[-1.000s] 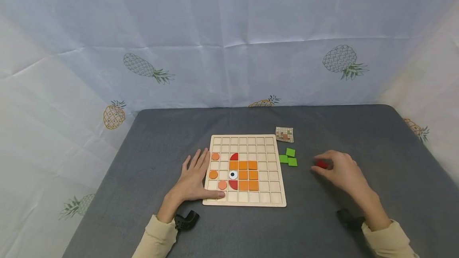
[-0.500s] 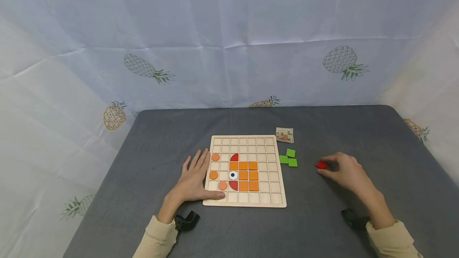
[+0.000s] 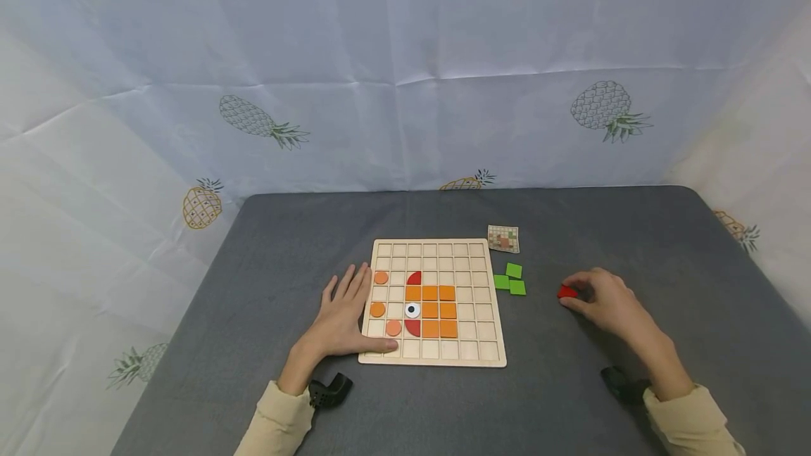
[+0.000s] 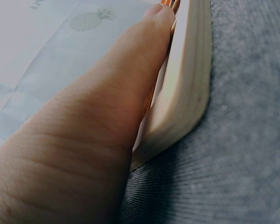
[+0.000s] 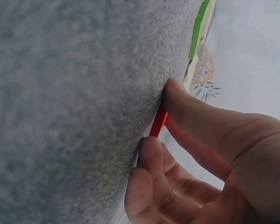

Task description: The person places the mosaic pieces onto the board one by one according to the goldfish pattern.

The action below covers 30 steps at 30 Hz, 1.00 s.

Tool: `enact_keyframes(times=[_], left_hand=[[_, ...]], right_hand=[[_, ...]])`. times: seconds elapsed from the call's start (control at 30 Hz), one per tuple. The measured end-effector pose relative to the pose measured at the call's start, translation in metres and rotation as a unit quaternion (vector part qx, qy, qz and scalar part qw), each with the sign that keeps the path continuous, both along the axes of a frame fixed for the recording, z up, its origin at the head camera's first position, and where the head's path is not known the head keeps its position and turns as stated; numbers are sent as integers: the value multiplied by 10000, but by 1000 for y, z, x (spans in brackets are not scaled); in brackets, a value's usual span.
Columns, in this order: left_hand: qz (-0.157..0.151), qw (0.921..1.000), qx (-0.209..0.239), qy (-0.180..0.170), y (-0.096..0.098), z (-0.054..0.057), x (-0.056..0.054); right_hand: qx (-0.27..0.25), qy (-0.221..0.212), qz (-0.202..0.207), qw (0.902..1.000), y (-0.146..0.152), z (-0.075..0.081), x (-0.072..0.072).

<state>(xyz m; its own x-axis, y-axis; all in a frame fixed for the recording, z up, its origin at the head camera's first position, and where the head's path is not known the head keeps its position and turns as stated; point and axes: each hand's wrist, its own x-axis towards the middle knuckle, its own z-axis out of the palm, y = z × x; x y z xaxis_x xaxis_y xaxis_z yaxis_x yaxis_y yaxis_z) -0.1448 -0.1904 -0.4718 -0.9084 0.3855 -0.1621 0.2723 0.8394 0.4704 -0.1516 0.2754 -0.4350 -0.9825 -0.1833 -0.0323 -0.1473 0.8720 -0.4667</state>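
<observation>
Thumb and fingers of my right hand (image 3: 608,305) pinch a flat red tile (image 3: 567,292) at the table surface, right of the board; its full outline is partly hidden. In the right wrist view the red tile (image 5: 159,120) shows edge-on between thumb and fingertips. My left hand (image 3: 338,319) rests on the left side of the wooden grid board (image 3: 472,354), fingers spread and thumb over its lower left part. On the board lie orange squares (image 3: 430,309), orange discs (image 3: 377,309), red quarter-circles (image 3: 414,278) and a white eye disc (image 3: 412,309).
Three green square tiles (image 3: 517,287) lie just right of the board. A small pattern card (image 3: 503,238) sits behind them, by the board's upper right corner. The dark grey table (image 3: 304,231) ends at a pineapple-print cloth (image 3: 405,125).
My right hand has shifted slightly to the right, and more of the red tile shows between its fingers. The left hand and the board have stayed in place.
</observation>
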Motion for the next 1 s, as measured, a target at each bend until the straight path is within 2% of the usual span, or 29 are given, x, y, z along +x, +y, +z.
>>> enact_keyframes(times=[0.47,1.0], left_hand=[[-12,10000,-16,78,0,0,0],[-26,10000,17,83,1,1,0]], right_hand=[[28,165,350,9992,-10,2,1],[36,167,670,9976,-45,21,8]])
